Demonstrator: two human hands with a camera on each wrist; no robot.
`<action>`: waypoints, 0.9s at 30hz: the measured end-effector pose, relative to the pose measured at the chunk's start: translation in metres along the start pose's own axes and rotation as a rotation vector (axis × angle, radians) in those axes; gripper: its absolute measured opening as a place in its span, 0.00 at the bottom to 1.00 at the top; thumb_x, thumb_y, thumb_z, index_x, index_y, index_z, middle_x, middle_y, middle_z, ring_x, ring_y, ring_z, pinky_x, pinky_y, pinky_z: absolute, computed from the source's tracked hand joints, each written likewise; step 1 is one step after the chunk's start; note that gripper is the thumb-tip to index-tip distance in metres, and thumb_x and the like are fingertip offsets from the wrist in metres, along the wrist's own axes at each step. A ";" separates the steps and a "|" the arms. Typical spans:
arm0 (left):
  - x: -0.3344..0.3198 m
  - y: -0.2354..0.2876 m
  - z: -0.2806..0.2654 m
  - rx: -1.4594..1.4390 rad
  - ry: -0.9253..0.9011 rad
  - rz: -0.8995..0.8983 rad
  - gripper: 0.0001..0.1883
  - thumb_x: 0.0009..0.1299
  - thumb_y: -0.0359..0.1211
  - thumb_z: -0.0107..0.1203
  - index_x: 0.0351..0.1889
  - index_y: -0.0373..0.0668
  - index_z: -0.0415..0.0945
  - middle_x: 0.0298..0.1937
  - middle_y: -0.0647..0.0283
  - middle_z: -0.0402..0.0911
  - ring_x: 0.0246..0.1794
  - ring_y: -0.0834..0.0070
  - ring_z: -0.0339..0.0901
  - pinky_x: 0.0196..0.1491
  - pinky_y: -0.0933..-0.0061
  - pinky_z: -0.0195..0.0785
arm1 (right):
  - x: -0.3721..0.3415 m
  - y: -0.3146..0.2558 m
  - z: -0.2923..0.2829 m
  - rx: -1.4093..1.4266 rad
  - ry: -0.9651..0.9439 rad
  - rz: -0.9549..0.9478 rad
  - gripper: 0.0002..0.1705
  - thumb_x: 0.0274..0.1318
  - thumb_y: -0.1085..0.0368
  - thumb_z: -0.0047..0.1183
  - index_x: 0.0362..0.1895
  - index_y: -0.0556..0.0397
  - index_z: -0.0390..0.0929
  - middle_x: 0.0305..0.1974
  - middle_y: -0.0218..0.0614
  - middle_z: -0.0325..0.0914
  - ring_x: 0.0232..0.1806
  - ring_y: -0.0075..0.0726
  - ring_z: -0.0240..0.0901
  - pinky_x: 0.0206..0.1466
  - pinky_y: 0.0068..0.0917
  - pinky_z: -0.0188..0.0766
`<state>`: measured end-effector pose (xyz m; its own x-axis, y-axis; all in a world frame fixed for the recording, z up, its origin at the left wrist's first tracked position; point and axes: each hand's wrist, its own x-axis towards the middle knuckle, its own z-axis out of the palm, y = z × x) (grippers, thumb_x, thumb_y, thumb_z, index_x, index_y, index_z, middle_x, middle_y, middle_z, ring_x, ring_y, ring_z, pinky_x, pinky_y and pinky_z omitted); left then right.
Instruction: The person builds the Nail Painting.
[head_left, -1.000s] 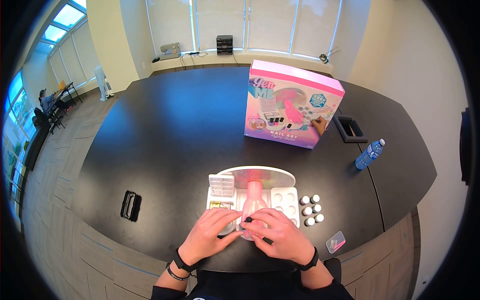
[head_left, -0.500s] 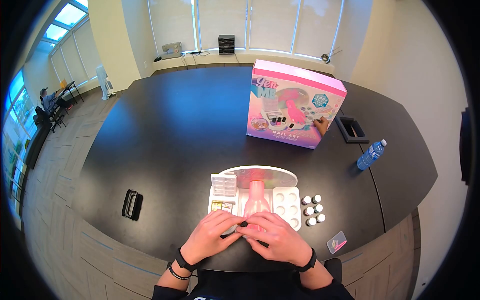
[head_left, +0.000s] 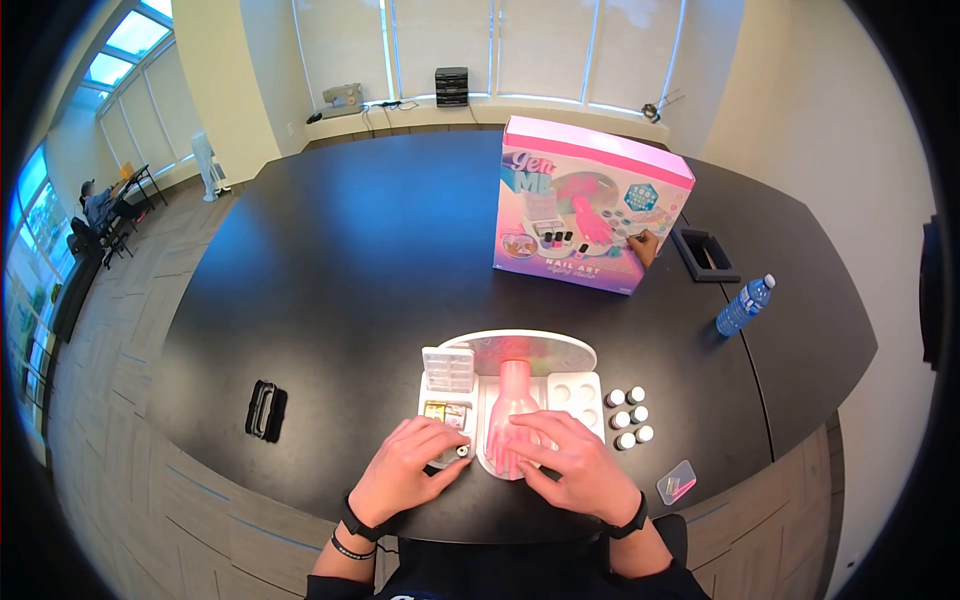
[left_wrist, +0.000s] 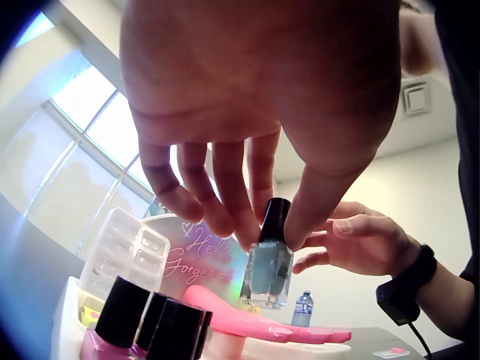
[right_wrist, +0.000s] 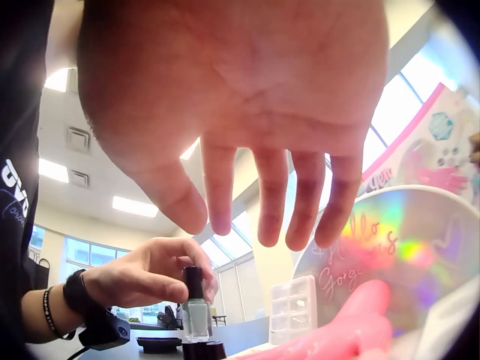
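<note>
My left hand (head_left: pixel 415 472) pinches a nail polish bottle (left_wrist: pixel 270 270) of grey-blue polish between thumb and fingers, near its black cap. The bottle hangs upright at the left side of the white nail station (head_left: pixel 594 440). Just below it in the left wrist view stand black-capped polish bottles (left_wrist: pixel 124 311), one with pink polish. Over the pink model hand (head_left: pixel 514 395) is my right hand (head_left: pixel 580 472), its fingers spread and relaxed, the palm bare in the right wrist view. A mirror (head_left: pixel 545 350) with "Hello Gorgeous" lettering rises behind the model hand.
Several polish bottles (head_left: pixel 638 414) stand right of the station, near a small clear case (head_left: pixel 676 484). A clear compartment box (head_left: pixel 448 370) tops the station's left side. Farther off are the nail art box (head_left: pixel 590 220), a water bottle (head_left: pixel 746 306) and a black object (head_left: pixel 266 410).
Both hands were together over the model hand around the black cap. Now they are apart: the left has moved left with the polish bottle, and the right has drawn away rightward, uncovering the pink fingers.
</note>
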<state>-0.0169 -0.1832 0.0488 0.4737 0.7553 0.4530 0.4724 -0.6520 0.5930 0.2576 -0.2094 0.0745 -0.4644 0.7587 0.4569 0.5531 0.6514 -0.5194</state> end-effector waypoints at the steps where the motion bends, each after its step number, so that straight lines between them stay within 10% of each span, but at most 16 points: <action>1: -0.001 -0.001 -0.001 0.009 -0.021 -0.023 0.14 0.64 0.28 0.76 0.47 0.43 0.88 0.44 0.63 0.90 0.47 0.60 0.84 0.53 0.61 0.79 | -0.001 0.001 -0.001 0.001 0.000 0.001 0.22 0.61 0.69 0.68 0.60 0.44 0.90 0.62 0.42 0.84 0.61 0.54 0.82 0.65 0.48 0.80; 27: -0.019 -0.023 0.003 0.146 -0.105 -0.055 0.14 0.61 0.31 0.78 0.43 0.46 0.89 0.47 0.66 0.82 0.57 0.61 0.78 0.61 0.57 0.75 | -0.035 0.021 -0.027 -0.110 0.130 0.237 0.20 0.59 0.71 0.68 0.56 0.50 0.92 0.60 0.45 0.87 0.60 0.56 0.83 0.66 0.48 0.78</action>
<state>-0.0348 -0.1827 0.0248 0.5157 0.7840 0.3455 0.5988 -0.6183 0.5091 0.3043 -0.2221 0.0671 -0.2245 0.8770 0.4248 0.7103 0.4457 -0.5448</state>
